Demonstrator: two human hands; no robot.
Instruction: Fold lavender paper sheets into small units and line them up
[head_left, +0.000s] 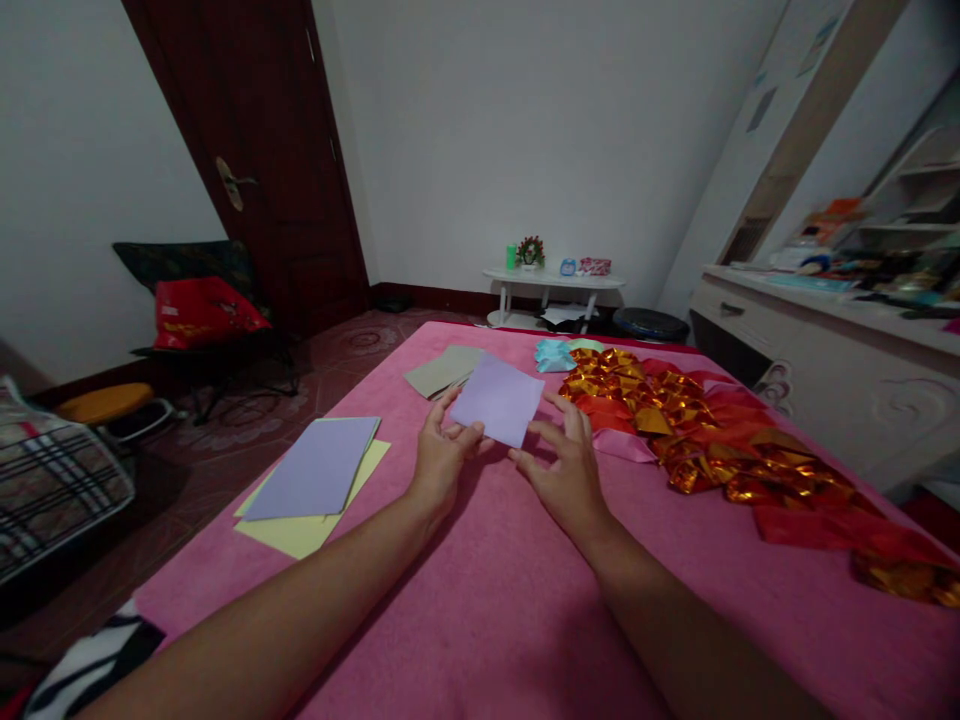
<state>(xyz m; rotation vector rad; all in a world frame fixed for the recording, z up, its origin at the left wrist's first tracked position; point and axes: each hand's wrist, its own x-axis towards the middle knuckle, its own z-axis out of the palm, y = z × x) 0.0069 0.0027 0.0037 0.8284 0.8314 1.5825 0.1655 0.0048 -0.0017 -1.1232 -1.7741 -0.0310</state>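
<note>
Pink cloth (pixel 465 600), lilac paper (pixel 496 395) in left hand (pixel 441 457), right hand (pixel 568 468) alongside

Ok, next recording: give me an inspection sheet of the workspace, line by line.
Surface: pink cover, creases slight.
Job's things: lavender sheet in hand; grey sheets beyond it; lavender-and-yellow stack at left.
Clutter: shiny gold and red pieces spread along the right; light-blue piece at their far end.
Hands: left hand pinches the lavender sheet; right hand is at its right edge, grip unclear.
Cables: nothing seen.
Surroundings: door, red bag on a chair, white side table, drawer unit.
</note>
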